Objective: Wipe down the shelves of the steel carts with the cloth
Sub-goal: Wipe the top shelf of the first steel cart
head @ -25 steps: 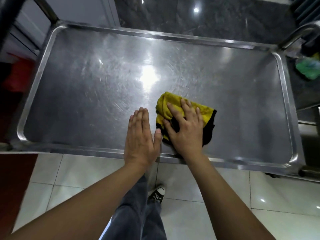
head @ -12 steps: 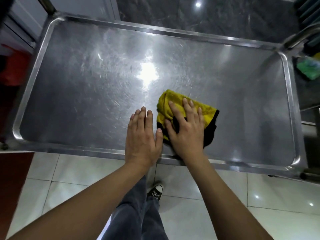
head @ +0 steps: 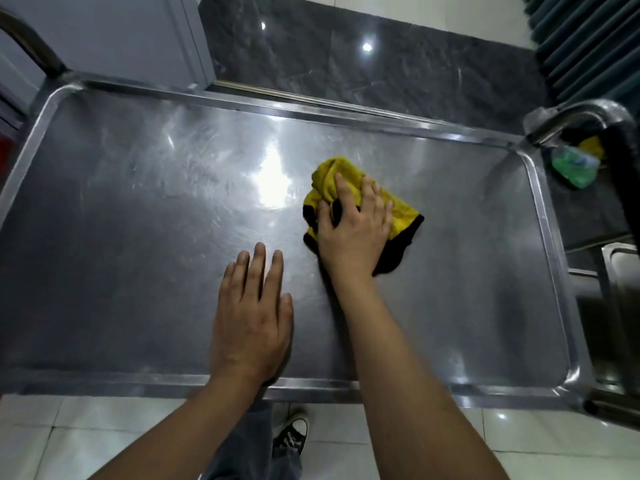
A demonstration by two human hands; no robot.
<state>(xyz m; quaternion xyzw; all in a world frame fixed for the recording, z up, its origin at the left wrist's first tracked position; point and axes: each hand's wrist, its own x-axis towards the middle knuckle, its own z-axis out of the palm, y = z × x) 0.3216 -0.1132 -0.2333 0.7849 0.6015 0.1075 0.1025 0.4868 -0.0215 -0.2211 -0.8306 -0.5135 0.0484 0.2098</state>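
Right hand [head: 353,233] spread flat on bunched yellow-and-black cloth [head: 403,216] on steel cart shelf [head: 138,209], left hand [head: 251,320] flat on shelf nearer the front rim, green object [head: 573,166] far right.

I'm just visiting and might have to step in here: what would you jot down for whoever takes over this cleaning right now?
Left hand: flat, fingers straight, resting on the steel cart's top shelf near its front rim.
Right hand: presses the crumpled yellow-and-black cloth onto the shelf, right of centre.
Done: cannot tell how much is wiped; the surface shows swirl marks.
Left: probably the rest of this shelf, then any lower shelves, which are out of view.
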